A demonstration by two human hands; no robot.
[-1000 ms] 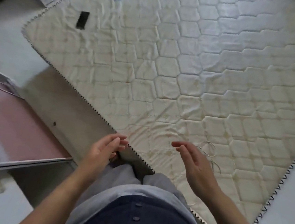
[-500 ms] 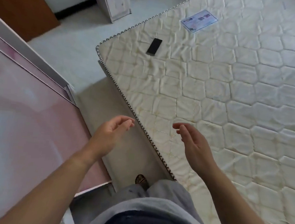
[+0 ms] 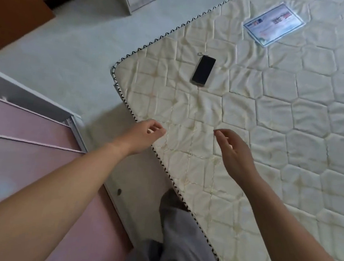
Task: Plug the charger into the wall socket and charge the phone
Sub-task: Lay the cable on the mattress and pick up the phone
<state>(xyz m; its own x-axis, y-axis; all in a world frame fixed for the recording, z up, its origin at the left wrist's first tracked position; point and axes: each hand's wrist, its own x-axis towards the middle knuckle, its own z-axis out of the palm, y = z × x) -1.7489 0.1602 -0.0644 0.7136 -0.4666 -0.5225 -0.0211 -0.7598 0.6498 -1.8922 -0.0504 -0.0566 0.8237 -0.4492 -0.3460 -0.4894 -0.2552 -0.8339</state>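
Both hands are empty: the left hand point(image 3: 145, 135) is loosely curled over the edge of the quilted cream mattress point(image 3: 290, 140), and the right hand point(image 3: 233, 154) is half open beside it. Since a moment ago the view has swung forward, bringing the black slab phone point(image 3: 203, 70) closer, lying face-up on the mattress ahead of both hands. A thin pale cable seems attached at its near end. No charger or socket shows, so plugging in likely remains.

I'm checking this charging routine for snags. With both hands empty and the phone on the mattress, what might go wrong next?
1. The phone lies well beyond the left hand and right hand, so reaching means leaning over the mattress.
2. It sits near the mattress corner; a clumsy grab might push it toward the floor.
3. No charger or wall socket is in view, so both still need finding.
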